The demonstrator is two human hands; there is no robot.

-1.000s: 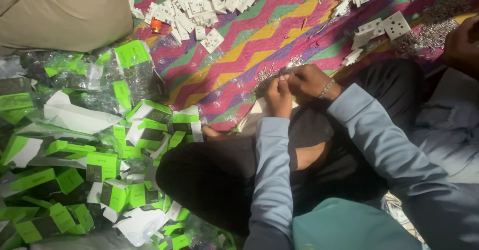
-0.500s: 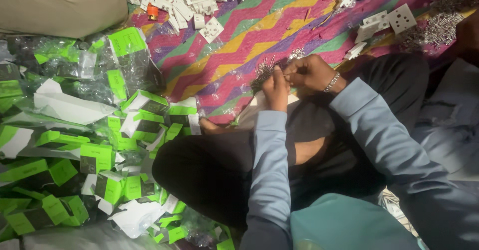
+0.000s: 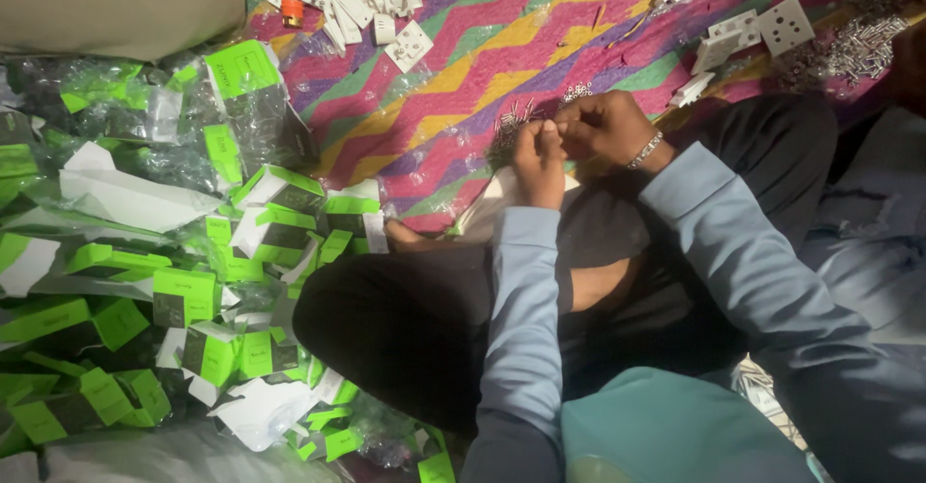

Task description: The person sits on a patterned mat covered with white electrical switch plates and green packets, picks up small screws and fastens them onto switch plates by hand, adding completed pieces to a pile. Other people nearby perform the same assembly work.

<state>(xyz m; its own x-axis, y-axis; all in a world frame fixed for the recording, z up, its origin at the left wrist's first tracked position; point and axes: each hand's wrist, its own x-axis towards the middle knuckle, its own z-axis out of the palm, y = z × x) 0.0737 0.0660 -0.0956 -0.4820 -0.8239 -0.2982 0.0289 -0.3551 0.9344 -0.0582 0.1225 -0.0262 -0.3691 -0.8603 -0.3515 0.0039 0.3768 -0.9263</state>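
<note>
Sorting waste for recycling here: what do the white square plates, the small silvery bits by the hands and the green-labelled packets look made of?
White square plates: likely moulded plastic, matt, with sharp edges and pin holes. Small silvery bits beside the left hand: probably metal, judging by the bright glints, though too small to be sure. Green-labelled packets: clear crinkly plastic film with shiny creases, and green tops that look like printed card.
</note>
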